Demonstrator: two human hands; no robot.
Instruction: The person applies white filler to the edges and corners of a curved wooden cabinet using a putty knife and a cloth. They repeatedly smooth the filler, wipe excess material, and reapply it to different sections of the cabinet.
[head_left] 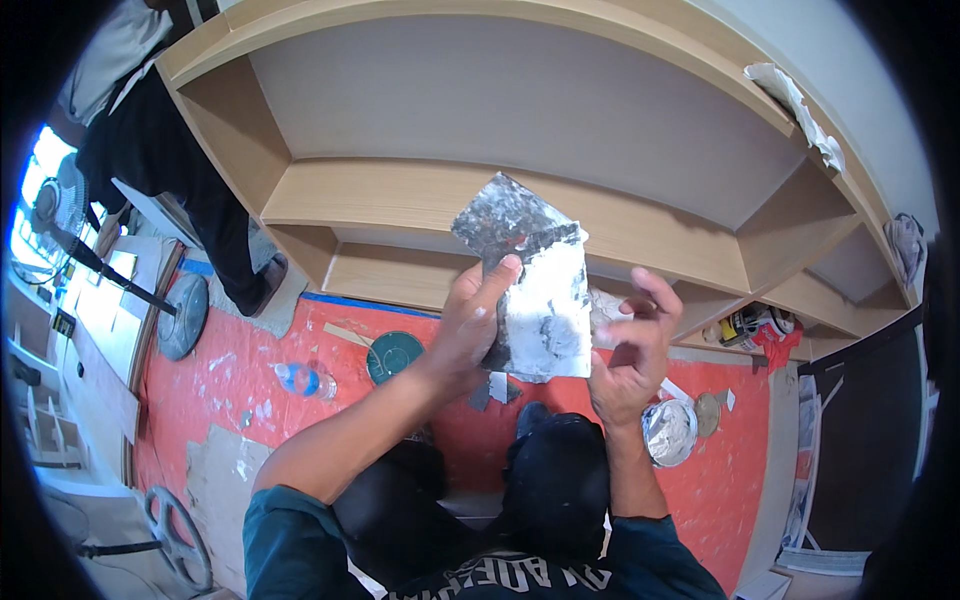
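Note:
In front of the shelf my left hand grips two flat putty-smeared plates, its thumb pressed over their left edge. The front plate carries a thick white layer of putty. Behind it, a grey, stained plate sticks out at an angle toward the top. My right hand is raised beside the plates' right edge, fingers apart and partly curled. A pale patch shows behind its fingers; I cannot make out what it is. Below the right wrist, a tub of white putty stands on the floor.
A wooden shelf unit spans the front. On the red floor sheet lie a plastic bottle, a dark green round container and a lid. Another person stands at the left near a fan. Cans sit in the lower right shelf.

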